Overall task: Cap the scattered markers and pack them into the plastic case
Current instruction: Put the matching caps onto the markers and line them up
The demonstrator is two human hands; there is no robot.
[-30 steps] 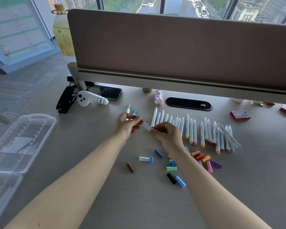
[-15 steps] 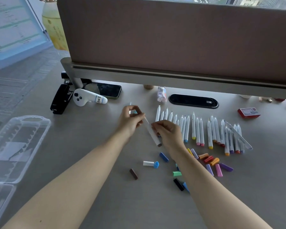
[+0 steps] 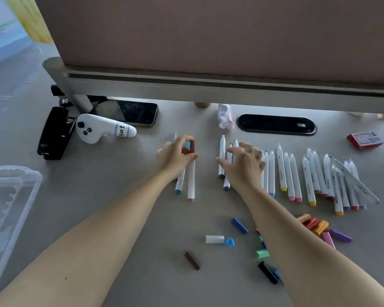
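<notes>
Markers lie across the grey desk [image 3: 120, 218], with the clear plastic case [image 3: 11, 209] open at its far left edge, well apart from them. Left hand [image 3: 175, 157] pinches a brown-capped white marker [image 3: 191, 173] between thumb and fingers beside a blue-tipped marker [image 3: 179, 183], while the right hand [image 3: 242, 165] hovers with fingers spread wide, holding nothing, over the row of uncapped markers [image 3: 297, 176]. Loose coloured caps [image 3: 262, 253] lie scattered nearer the person, around the right forearm.

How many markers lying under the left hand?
2: a teal-tipped marker and a brown-capped marker, side by side beneath the left hand; others may hide under it.
</notes>
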